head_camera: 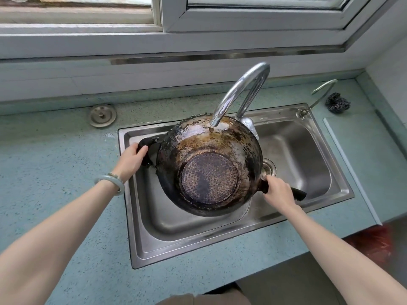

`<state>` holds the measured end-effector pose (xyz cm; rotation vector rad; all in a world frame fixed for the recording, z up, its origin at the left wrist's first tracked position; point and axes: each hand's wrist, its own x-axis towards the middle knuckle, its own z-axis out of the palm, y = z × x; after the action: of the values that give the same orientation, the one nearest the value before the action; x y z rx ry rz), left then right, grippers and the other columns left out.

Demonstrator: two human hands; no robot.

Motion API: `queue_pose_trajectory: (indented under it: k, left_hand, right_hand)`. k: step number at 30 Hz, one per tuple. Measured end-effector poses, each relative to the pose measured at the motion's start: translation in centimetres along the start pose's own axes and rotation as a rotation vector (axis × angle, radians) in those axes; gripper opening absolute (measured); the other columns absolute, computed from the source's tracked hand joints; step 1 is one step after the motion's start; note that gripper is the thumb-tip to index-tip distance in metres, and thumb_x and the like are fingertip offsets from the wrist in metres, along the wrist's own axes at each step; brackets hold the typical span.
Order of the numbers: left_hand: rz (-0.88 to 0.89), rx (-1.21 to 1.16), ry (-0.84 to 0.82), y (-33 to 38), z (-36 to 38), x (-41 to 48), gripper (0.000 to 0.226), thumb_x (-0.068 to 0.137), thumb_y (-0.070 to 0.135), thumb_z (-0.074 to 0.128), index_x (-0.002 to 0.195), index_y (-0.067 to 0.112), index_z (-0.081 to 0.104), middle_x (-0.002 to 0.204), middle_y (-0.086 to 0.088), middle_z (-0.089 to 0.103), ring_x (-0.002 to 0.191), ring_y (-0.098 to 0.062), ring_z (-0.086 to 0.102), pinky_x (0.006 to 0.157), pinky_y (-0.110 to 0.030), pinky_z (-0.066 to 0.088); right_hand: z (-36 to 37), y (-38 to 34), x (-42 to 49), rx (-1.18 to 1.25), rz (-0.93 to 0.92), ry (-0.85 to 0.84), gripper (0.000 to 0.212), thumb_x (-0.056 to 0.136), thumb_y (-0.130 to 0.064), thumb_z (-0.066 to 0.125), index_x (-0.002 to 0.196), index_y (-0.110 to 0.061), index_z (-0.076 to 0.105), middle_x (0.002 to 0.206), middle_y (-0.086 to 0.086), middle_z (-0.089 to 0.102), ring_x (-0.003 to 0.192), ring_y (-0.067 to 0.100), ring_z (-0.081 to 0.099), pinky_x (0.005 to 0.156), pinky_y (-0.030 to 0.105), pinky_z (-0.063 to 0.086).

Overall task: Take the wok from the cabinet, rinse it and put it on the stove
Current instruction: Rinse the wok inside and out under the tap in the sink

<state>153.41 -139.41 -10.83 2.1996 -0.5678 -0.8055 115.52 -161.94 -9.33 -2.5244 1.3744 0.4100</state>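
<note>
The wok [209, 166] is held over the sink [308, 155], turned upside down. Its dark, burnt bottom faces up. It looks wet and shiny on the far side. It is above the left bowl of the sink and reaches over the middle wall.

The left hand [130, 159] grips the short black handle [152, 148] at the left side of the sink, fingers curled round it. There is a pale bracelet [111, 181] on that wrist. The right hand [278, 190] grips the long black handle [298, 193] over the right bowl, fingers wrapped round it, and the end of the handle sticks out past the hand.

The big silver tap [240, 89] rises from the back of the sink and bends down, and its mouth is just above the far edge of the wok. The drain hole [269, 168] in the right bowl peeks out beside the wok.

A round metal sink plug [102, 115] lies on the blue-green counter [55, 155] behind the sink's left corner. A thin small tap [319, 95] stands at the sink's back right corner. A dark wire scrubber [338, 102] sits on the counter just past it. A window [198, 18] is behind the sink.
</note>
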Motion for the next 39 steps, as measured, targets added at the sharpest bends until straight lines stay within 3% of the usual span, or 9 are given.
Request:
queue_pose_trajectory:
  k: [8,16,23,26,31,36,39]
  left_hand:
    - [0.05,0.073,-0.02,0.6,1.3,-1.3,0.024,0.099,0.03,0.042,0.086,0.012,0.048,0.073,0.006,0.048,0.08,-0.023,0.048,0.068,-0.032,0.029]
    - [0.041,0.049,-0.025,0.1,0.8,-0.8,0.024,0.099,0.032,0.043,0.094,0.01,0.05,0.087,-0.005,0.054,0.083,-0.023,0.049,0.071,-0.032,0.032]
    - [-0.054,0.073,-0.01,-2.1,-1.3,0.4,0.037,0.099,0.037,0.042,0.098,0.003,0.056,0.095,-0.015,0.06,0.088,-0.032,0.055,0.073,-0.037,0.038]
    - [-0.055,0.088,0.013,-1.9,-2.0,0.4,0.036,0.099,0.035,0.044,0.091,0.003,0.057,0.087,-0.015,0.06,0.08,-0.029,0.053,0.067,-0.036,0.035]
    - [-0.077,0.042,0.044,-1.8,-2.6,0.4,0.045,0.096,0.042,0.049,0.088,-0.001,0.063,0.077,-0.011,0.059,0.07,-0.024,0.05,0.06,-0.033,0.033]
    - [-0.183,-0.218,0.005,-2.5,-2.7,0.9,0.04,0.091,0.042,0.059,0.078,0.004,0.063,0.068,-0.006,0.06,0.069,-0.025,0.062,0.074,-0.04,0.057]
    - [-0.245,-0.314,-0.004,-2.3,-2.7,0.8,0.035,0.09,0.037,0.062,0.073,0.007,0.059,0.062,-0.002,0.06,0.067,-0.023,0.062,0.058,-0.024,0.058]
  right_hand:
    - [0.6,1.3,-1.2,-0.019,0.033,0.022,0.014,0.073,-0.007,0.061,0.082,-0.014,0.053,0.079,0.006,0.063,0.082,0.034,0.061,0.069,0.04,0.045]
    - [0.6,1.1,-0.7,-0.027,0.006,0.024,0.012,0.076,-0.014,0.062,0.083,-0.014,0.053,0.079,0.004,0.063,0.083,0.032,0.06,0.065,0.037,0.037]
    - [0.2,-1.4,-0.2,0.092,-0.026,-0.057,0.012,0.076,-0.01,0.055,0.075,-0.015,0.044,0.075,0.005,0.06,0.082,0.037,0.06,0.069,0.041,0.045]
    - [0.0,-2.1,0.0,0.152,-0.022,-0.082,0.015,0.077,-0.01,0.055,0.073,-0.015,0.042,0.078,0.011,0.063,0.084,0.039,0.06,0.066,0.04,0.045]
    - [-0.3,-2.6,0.0,0.22,-0.012,-0.126,0.029,0.076,-0.005,0.054,0.064,-0.021,0.033,0.068,0.005,0.05,0.082,0.041,0.06,0.059,0.038,0.037]
    - [-0.6,-2.8,-0.4,0.279,0.015,-0.148,0.03,0.076,-0.005,0.055,0.063,-0.023,0.035,0.067,0.004,0.052,0.079,0.036,0.059,0.058,0.034,0.034]
    - [-0.7,-2.9,-0.5,0.313,0.035,-0.159,0.03,0.076,-0.005,0.055,0.063,-0.023,0.036,0.062,-0.001,0.048,0.073,0.029,0.052,0.058,0.033,0.031]
